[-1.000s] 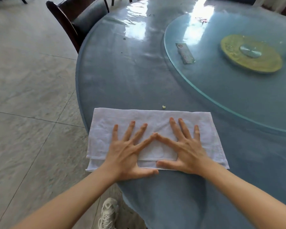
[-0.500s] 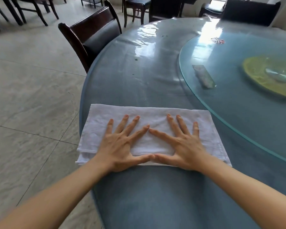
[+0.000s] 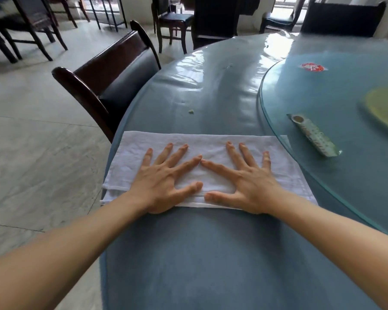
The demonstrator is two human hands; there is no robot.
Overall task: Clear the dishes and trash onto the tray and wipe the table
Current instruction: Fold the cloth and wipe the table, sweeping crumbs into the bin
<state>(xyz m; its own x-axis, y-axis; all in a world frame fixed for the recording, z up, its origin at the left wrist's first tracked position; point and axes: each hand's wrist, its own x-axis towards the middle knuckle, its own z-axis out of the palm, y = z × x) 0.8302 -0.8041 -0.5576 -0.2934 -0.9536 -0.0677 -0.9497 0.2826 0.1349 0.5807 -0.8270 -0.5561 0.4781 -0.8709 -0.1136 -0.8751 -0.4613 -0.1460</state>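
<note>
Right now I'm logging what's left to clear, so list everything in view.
towel: one, white, folded flat at table's near edge
crumb: one, greenish, beyond the towel
wrapper: one, green-white, on the glass turntable
red scrap: one, far side of turntable
table: one, blue-grey cover
chair: one dark, at table's left; more behind
left hand, right hand: flat on towel, fingers spread

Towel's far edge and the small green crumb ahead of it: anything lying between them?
Nothing. In the head view, only bare blue table separates the towel from the crumb.
</note>
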